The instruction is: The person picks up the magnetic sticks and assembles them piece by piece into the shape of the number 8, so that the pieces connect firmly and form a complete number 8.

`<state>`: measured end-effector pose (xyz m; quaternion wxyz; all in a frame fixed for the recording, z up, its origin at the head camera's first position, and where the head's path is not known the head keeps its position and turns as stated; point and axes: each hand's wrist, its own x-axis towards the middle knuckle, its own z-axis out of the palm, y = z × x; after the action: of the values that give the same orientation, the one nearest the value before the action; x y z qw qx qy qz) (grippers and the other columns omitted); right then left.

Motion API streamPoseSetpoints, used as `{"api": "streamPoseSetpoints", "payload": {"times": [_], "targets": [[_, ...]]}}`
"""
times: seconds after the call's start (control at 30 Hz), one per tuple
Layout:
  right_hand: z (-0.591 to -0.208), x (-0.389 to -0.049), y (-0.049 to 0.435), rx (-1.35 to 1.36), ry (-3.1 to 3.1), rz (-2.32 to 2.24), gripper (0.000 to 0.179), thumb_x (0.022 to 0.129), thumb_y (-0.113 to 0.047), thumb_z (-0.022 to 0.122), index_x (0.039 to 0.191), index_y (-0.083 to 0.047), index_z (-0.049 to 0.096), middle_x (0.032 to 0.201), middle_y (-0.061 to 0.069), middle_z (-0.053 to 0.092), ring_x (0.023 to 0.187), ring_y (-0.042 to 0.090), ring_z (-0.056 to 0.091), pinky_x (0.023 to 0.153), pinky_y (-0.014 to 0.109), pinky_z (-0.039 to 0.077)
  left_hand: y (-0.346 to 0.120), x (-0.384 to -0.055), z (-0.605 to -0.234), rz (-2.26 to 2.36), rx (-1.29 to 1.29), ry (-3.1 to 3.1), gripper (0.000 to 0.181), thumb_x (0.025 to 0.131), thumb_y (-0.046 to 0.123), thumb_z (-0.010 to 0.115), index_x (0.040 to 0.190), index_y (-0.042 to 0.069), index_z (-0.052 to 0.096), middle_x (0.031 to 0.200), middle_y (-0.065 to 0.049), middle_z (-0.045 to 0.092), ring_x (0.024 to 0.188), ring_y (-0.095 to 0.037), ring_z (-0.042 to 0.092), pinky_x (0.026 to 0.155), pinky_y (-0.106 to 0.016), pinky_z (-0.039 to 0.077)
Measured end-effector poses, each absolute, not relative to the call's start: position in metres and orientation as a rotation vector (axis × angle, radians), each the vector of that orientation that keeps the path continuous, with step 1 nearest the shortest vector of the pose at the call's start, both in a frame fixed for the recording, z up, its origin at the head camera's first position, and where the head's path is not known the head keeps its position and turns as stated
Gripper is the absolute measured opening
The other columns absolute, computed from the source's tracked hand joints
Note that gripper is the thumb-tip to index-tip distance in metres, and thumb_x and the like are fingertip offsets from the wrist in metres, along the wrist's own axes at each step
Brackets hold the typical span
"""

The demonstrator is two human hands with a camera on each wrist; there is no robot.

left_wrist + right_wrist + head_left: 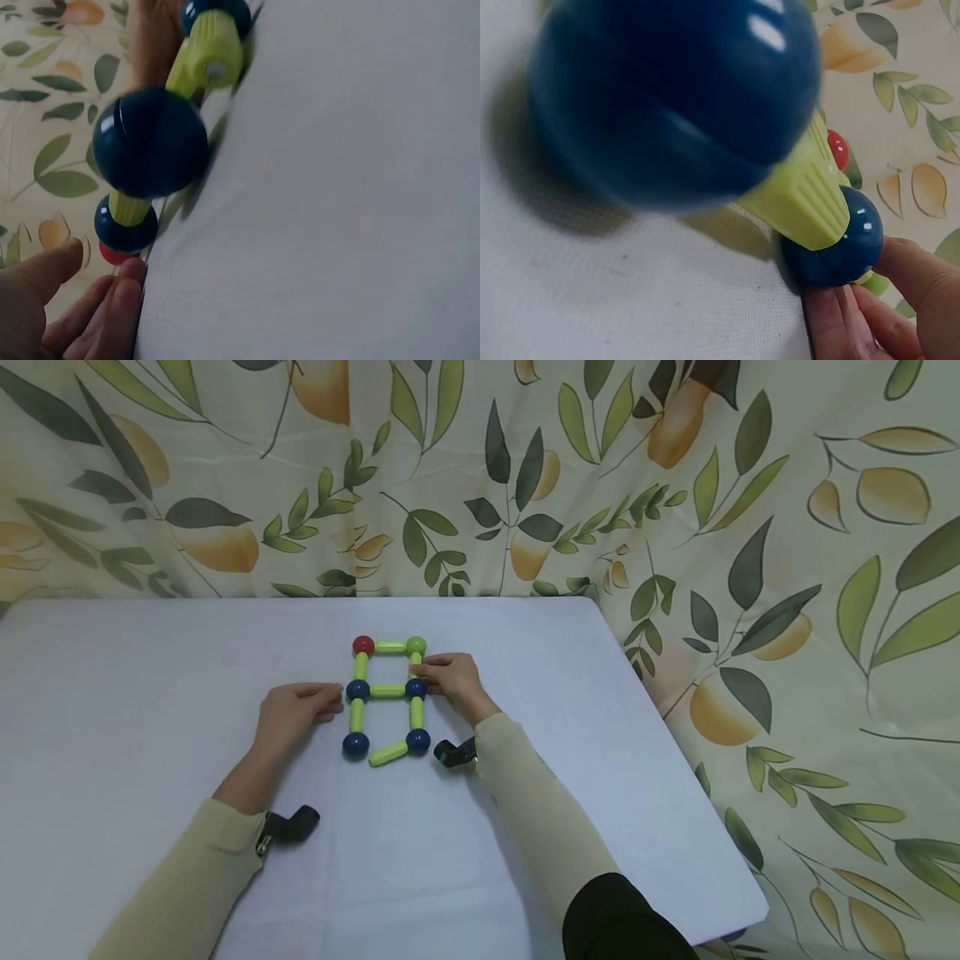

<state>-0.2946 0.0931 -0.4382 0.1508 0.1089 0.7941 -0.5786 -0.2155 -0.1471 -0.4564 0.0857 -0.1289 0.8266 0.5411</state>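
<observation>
On the white table lies a flat ladder shape of yellow-green magnetic rods and balls. A red ball and a green ball form its far corners; blue balls sit at the middle and near corners. My right hand pinches the right upper rod, right by the middle blue ball. The left hand is beside the left middle blue ball, thumb and fingers apart in the left wrist view. From the near right blue ball, a rod angles out with its left end free.
The white table has its far edge against a leaf-and-fruit patterned cloth, which also hangs along the right side. Black wrist cameras are strapped at both sleeves; the right one sits close to the near right ball.
</observation>
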Motion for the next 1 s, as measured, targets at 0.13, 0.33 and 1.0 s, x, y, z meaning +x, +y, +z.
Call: {"api": "streamPoseSetpoints", "payload": {"times": [0.13, 0.33, 1.0], "targets": [[-0.438, -0.295, 0.093, 0.291, 2.284, -1.643, 0.037, 0.084, -0.021, 0.080, 0.115, -0.004, 0.070, 0.117, 0.010, 0.069, 0.091, 0.017, 0.071, 0.075, 0.023, 0.058, -0.147, -0.245, -0.453, 1.623, -0.378, 2.408, 0.058, 0.094, 0.045, 0.063, 0.133, 0.002, 0.060, 0.123, -0.017, 0.068, 0.111, -0.025, 0.067, 0.074, -0.014, 0.054], [-0.438, -0.295, 0.093, 0.287, 2.280, -1.622, 0.040, 0.083, -0.022, 0.080, 0.117, -0.004, 0.070, 0.118, 0.010, 0.069, 0.093, 0.017, 0.071, 0.076, 0.023, 0.057, -0.141, -0.263, -0.450, 1.453, -0.384, 2.416, 0.064, 0.089, 0.051, 0.068, 0.131, 0.004, 0.062, 0.124, -0.015, 0.067, 0.106, -0.022, 0.067, 0.079, -0.019, 0.055], [-0.439, -0.287, 0.097, 0.217, 2.311, -1.644, 0.037, 0.088, -0.022, 0.076, 0.119, -0.003, 0.068, 0.119, 0.011, 0.068, 0.097, 0.018, 0.070, 0.078, 0.023, 0.057, -0.133, -0.264, -0.449, 1.381, -0.443, 2.488, 0.059, 0.087, 0.051, 0.070, 0.126, 0.007, 0.067, 0.121, -0.015, 0.069, 0.103, -0.023, 0.068, 0.100, -0.037, 0.048]]}}
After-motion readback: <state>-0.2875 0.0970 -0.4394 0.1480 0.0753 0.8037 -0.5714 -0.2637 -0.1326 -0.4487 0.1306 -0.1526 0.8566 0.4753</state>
